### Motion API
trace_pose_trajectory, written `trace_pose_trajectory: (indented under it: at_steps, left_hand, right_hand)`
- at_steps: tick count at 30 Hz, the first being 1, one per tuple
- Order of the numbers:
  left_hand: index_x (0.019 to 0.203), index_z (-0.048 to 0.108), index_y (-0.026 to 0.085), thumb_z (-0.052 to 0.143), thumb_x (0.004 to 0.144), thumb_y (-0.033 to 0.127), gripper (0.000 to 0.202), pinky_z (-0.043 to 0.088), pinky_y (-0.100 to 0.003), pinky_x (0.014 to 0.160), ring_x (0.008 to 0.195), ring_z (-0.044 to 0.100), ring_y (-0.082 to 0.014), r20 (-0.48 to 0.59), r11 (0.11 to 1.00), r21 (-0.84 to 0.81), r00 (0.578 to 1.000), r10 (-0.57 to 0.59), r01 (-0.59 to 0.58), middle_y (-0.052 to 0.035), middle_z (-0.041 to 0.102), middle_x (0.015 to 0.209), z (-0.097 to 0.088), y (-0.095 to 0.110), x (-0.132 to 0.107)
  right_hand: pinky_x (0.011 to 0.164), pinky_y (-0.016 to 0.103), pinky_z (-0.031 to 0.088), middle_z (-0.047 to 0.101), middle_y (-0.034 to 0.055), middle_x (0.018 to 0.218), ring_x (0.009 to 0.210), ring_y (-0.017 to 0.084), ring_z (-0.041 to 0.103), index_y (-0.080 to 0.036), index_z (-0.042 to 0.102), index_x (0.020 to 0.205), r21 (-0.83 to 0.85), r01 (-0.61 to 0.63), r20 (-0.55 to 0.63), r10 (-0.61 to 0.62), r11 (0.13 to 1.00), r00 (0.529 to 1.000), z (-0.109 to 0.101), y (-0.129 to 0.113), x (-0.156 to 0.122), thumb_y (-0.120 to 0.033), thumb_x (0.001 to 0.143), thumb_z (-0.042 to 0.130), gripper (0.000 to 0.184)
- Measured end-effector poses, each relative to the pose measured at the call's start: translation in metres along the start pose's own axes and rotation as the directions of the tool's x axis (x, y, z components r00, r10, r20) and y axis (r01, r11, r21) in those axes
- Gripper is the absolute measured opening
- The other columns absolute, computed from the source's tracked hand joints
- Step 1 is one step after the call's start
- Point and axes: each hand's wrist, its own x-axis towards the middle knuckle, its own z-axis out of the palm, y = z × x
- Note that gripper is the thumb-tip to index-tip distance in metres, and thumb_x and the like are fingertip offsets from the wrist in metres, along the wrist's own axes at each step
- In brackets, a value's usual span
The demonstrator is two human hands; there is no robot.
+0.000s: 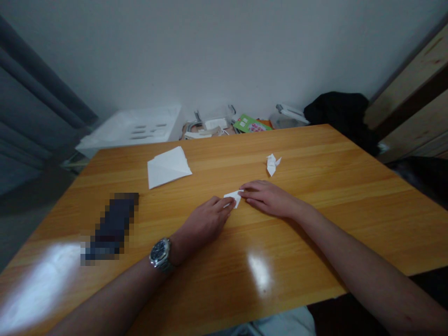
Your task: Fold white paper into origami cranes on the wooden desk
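Observation:
A small piece of folded white paper [237, 198] lies on the wooden table in front of me, with both hands on it. My left hand [210, 217], with a metal watch [160, 254] at its wrist, presses the paper's left side under closed fingers. From the other side, my right hand [266, 196] holds the right edge with its fingertips, the palm low over the tabletop. Part of the paper is hidden under the fingers. Beyond my right hand stands a small folded paper figure [272, 164]. Flat white paper sheets [168, 168] lie at the back left.
A dark, pixelated object [114, 226] rests on the table [217, 284] at the left. Behind the far edge are a white plastic crate [136, 123], a green booklet [252, 124] and a clear container [289, 116]. Black cloth [338, 109] is heaped at the back right.

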Motion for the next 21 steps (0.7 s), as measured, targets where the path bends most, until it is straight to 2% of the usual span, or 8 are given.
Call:
trace_pose_trajectory:
  at_steps: [7, 11, 15, 18, 21]
  left_hand:
    - [0.142, 0.05, 0.016, 0.043, 0.103, 0.02, 0.041, 0.055, -0.041, 0.098, 0.112, 0.057, -0.0243, -0.005, 1.0, -0.019, 1.0, 0.001, -0.001, -0.0117, 0.053, 0.147, 0.0005, -0.0024, -0.0007]
    - [0.138, 0.055, 0.014, 0.046, 0.102, 0.019, 0.038, 0.052, -0.043, 0.103, 0.117, 0.056, -0.0253, -0.027, 0.998, -0.054, 0.999, 0.026, -0.027, -0.0111, 0.061, 0.137, 0.0006, -0.0024, 0.0005]
    - [0.135, 0.057, 0.013, 0.045, 0.102, 0.018, 0.036, 0.049, -0.042, 0.11, 0.128, 0.054, -0.025, -0.057, 0.993, -0.103, 0.997, 0.054, -0.059, -0.0121, 0.062, 0.135, 0.0023, -0.0005, 0.0022]
    - [0.137, 0.056, 0.014, 0.044, 0.102, 0.021, 0.038, 0.05, -0.04, 0.107, 0.123, 0.057, -0.0244, -0.034, 0.991, -0.12, 0.998, 0.052, -0.055, -0.0113, 0.061, 0.136, 0.0028, 0.0028, 0.0022]
    - [0.142, 0.052, 0.015, 0.047, 0.102, 0.028, 0.042, 0.051, -0.043, 0.105, 0.12, 0.058, -0.0262, 0.0, 0.992, -0.118, 0.999, 0.049, -0.049, -0.0112, 0.06, 0.137, 0.0017, 0.0062, 0.0014]
  right_hand:
    - [0.104, 0.046, 0.049, 0.066, 0.0125, 0.132, 0.122, 0.025, 0.061, -0.023, 0.067, 0.132, -0.009, -0.005, 0.016, 0.005, 1.0, 1.0, -0.0014, -0.0006, -0.0008, -0.024, 0.102, 0.052, 0.034]
    - [0.105, 0.046, 0.049, 0.065, 0.0125, 0.135, 0.124, 0.025, 0.06, -0.023, 0.066, 0.133, -0.006, -0.018, 0.028, 0.018, 1.0, 0.999, -0.0013, 0.0013, -0.0024, -0.025, 0.102, 0.05, 0.035]
    - [0.108, 0.044, 0.047, 0.064, 0.0115, 0.138, 0.127, 0.023, 0.06, -0.022, 0.066, 0.133, 0.013, -0.026, 0.038, 0.026, 1.0, 0.999, -0.0002, 0.0034, -0.0037, -0.026, 0.103, 0.049, 0.035]
    - [0.11, 0.043, 0.046, 0.063, 0.0097, 0.14, 0.129, 0.021, 0.059, -0.023, 0.066, 0.133, 0.021, -0.033, 0.062, 0.032, 0.999, 0.998, -0.0008, 0.0029, -0.0031, -0.027, 0.103, 0.048, 0.034]
    - [0.113, 0.044, 0.044, 0.062, 0.0095, 0.142, 0.132, 0.022, 0.057, -0.023, 0.066, 0.133, 0.034, -0.03, 0.091, 0.027, 0.999, 0.995, -0.0043, 0.0012, -0.001, -0.027, 0.103, 0.05, 0.035]
